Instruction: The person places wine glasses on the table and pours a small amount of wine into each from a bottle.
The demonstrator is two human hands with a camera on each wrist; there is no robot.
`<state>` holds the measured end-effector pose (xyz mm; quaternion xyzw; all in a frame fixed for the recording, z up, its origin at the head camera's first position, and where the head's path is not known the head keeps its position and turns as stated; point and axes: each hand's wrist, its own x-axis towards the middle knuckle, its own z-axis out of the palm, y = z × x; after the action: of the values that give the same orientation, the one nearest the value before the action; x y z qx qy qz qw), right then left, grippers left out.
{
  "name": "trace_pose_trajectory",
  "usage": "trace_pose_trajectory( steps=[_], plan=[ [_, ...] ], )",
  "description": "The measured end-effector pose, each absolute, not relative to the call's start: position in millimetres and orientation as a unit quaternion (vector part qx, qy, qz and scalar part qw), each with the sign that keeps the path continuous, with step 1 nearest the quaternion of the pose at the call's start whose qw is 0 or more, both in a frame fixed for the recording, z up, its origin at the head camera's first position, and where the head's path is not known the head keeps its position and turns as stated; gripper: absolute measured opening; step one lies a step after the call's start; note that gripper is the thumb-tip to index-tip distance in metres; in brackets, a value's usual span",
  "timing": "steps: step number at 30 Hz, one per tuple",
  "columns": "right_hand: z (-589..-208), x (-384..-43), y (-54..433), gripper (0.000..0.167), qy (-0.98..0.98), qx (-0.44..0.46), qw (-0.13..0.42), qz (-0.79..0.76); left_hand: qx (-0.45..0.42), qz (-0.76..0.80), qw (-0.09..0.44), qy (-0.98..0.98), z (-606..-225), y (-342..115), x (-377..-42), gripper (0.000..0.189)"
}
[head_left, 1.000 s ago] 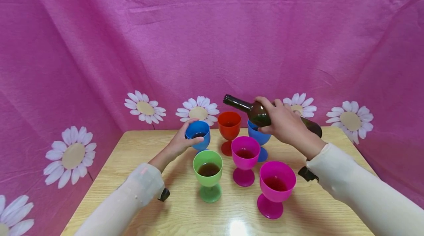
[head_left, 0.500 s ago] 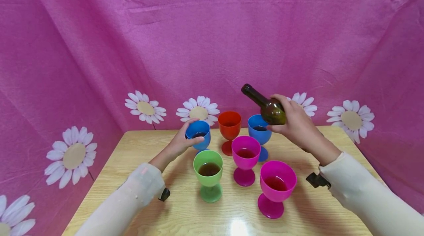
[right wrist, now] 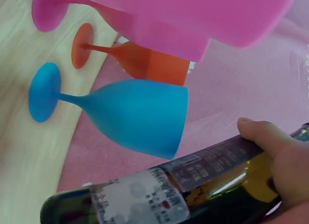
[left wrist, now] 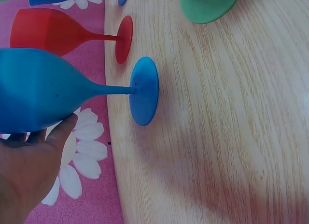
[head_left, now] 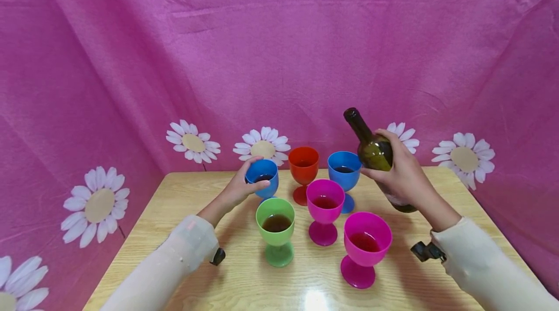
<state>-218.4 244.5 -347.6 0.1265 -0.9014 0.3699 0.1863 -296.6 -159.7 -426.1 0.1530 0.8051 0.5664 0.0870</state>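
Observation:
My left hand point(head_left: 236, 186) holds the bowl of a blue goblet point(head_left: 270, 182), thumb in front and fingers behind. The left wrist view shows that goblet's foot point(left wrist: 145, 91) on the table. Dark liquid lies inside it. On the right, my right hand point(head_left: 403, 170) grips a dark green wine bottle point(head_left: 375, 153) around its body. The bottle leans with its neck up and to the left, beside a second blue goblet point(head_left: 343, 179) with dark liquid. Its label point(right wrist: 140, 200) appears in the right wrist view. A red goblet point(head_left: 304, 170) stands between the blue ones.
Nearer me on the wooden table point(head_left: 236, 272) stand a green goblet point(head_left: 275, 236) and two magenta goblets, one central point(head_left: 324, 214) and one front right point(head_left: 364, 253), all holding dark liquid. A pink curtain point(head_left: 279, 68) with daisies hangs behind the table.
The bottle has moved right and down, away from above the right blue goblet, and tilted more upright in my right hand. My left hand stays on its goblet.

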Motion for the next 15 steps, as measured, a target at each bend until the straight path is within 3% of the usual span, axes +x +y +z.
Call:
trace_pose_trajectory(
  steps=[15],
  plan=[
    [-374, -207, 266, 0.096, -0.874, 0.058, 0.183, 0.447, 0.153, 0.567, 0.088, 0.804, -425, -159, -296, 0.078]
  ],
)
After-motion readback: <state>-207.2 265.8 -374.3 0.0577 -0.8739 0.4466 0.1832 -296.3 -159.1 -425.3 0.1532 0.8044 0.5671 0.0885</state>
